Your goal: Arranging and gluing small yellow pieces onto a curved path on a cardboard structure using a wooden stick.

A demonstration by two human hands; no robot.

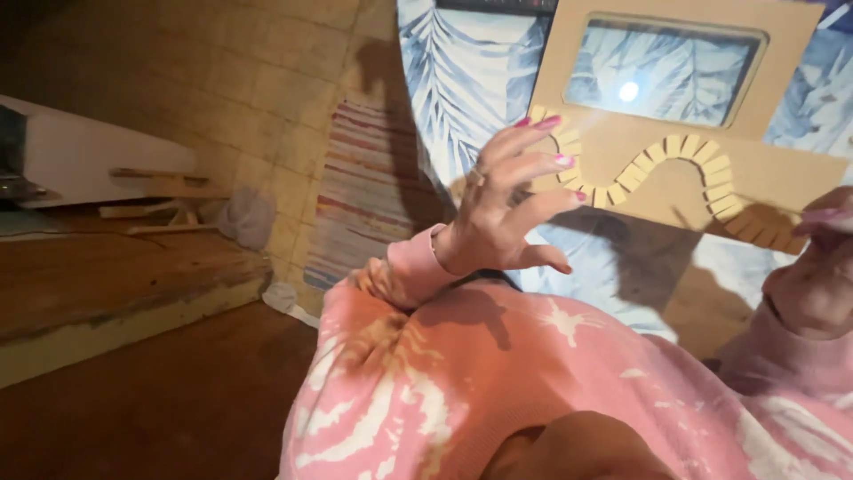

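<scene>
A brown cardboard panel [782,173] with a rectangular window cut in it lies on a blue-and-white leaf-patterned cloth [462,80]. A wavy row of small pale cardboard tiles [675,151] is stuck across the panel. My left hand [511,200] is raised with its fingers spread, the fingertips at the left end of the tile row, and it holds nothing. My right hand [813,267] is at the right edge of the view, partly cut off and blurred, by the row's right end. Whether it grips anything I cannot tell. Pink tie-dye sleeves cover both arms.
A striped rug [360,196] lies on pale floor tiles [267,89] left of the cloth. A worn wooden step [115,284] and a white board [89,151] with wood scraps are at the left. Dark wooden floor [151,409] is at the lower left.
</scene>
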